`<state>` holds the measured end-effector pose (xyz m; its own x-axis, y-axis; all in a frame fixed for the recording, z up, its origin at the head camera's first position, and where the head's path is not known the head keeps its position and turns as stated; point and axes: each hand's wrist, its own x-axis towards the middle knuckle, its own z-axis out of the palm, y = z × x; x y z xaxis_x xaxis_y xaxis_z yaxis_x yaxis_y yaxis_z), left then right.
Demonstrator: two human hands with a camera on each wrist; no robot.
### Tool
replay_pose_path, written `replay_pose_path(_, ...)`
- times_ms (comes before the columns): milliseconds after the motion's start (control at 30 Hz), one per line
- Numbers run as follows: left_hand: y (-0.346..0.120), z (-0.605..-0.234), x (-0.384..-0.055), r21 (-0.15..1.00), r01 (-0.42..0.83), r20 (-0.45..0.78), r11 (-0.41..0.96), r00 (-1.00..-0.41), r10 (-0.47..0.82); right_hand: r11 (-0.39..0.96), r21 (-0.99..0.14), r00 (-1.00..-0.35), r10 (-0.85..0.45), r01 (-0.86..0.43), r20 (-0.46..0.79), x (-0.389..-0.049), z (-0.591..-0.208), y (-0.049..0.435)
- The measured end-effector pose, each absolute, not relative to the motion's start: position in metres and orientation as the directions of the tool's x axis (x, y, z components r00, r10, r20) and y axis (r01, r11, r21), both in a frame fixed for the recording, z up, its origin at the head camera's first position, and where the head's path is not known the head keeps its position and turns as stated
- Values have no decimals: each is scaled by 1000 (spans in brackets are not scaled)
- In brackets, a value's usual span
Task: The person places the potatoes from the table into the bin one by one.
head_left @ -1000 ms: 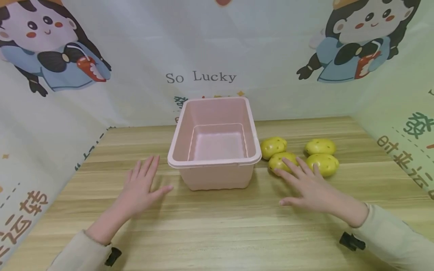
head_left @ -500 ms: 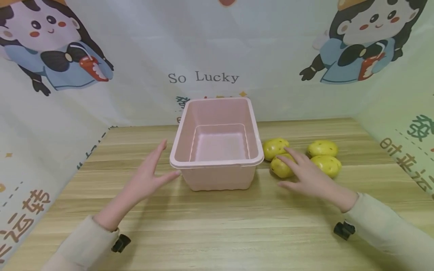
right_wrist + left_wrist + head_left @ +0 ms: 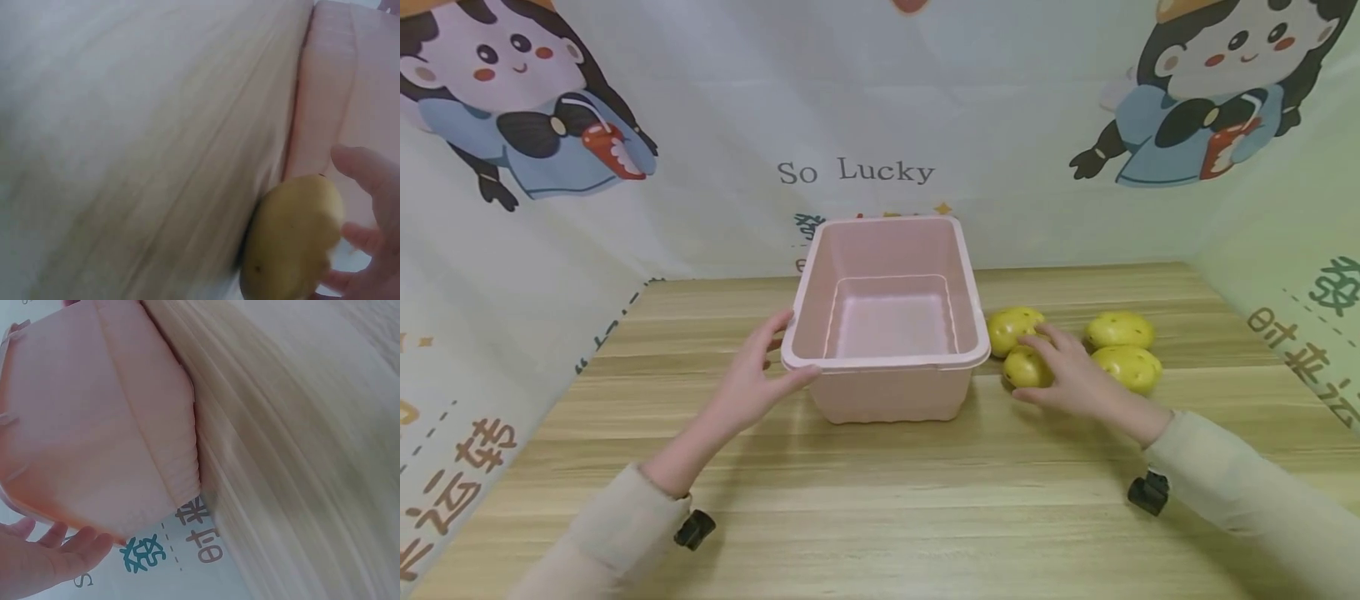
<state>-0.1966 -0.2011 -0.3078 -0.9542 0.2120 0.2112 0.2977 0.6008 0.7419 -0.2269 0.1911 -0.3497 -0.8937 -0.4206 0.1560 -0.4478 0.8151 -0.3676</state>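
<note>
A pink plastic basin (image 3: 891,396) with nothing in it stands upright on the wooden table. My left hand (image 3: 752,379) is at its front left corner, thumb along the front rim and fingers at the left side; in the left wrist view those fingers (image 3: 78,547) lie right at the rim. To the basin's right, my right hand (image 3: 1078,379) spreads over a yellow potato (image 3: 1024,368) with dark eyes, fingers above and thumb in front. The right wrist view has this potato (image 3: 290,240) on the table, the thumb held off it and the fingers close beside it.
Another potato (image 3: 1011,329) lies just behind, close to the basin's right wall. Two more potatoes, a rear one (image 3: 1120,331) and a front one (image 3: 1133,369), sit right of my hand. A printed cloth (image 3: 865,108) hangs behind the wooden table (image 3: 880,500).
My left hand has moved right and forward up to the basin's rim. My right hand has shifted forward and closed in around the front left potato. Basin and potatoes stay in place.
</note>
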Motion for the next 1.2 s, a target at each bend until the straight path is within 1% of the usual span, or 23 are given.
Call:
replay_pose_path(233, -197, -312, -201, 772, 257, 185, 581, -966, 181, 804, -399, -897, -406, -441, 173, -234, -356, 192)
replay_pose_path(400, -195, -316, -204, 802, 252, 184, 541, -967, 178, 807, -396, -898, -406, -439, 169, -240, -359, 195)
replay_pose_path(600, -192, -317, -205, 829, 267, 200, 492, -962, 186, 814, -407, -908, -401, -415, 124, -245, -358, 197)
replay_pose_path(767, -190, -316, -203, 837, 256, 192, 483, -965, 179, 820, -426, -915, -402, -382, 45, -251, -355, 199)
replay_pose_path(933, -190, -316, -203, 841, 254, 190, 478, -965, 179, 823, -430, -907, -420, -372, -19, -255, -352, 201)
replay_pose_path(1200, -189, -316, -203, 839, 252, 190, 482, -966, 175, 820, -424, -902, -431, -384, -17, -254, -354, 200)
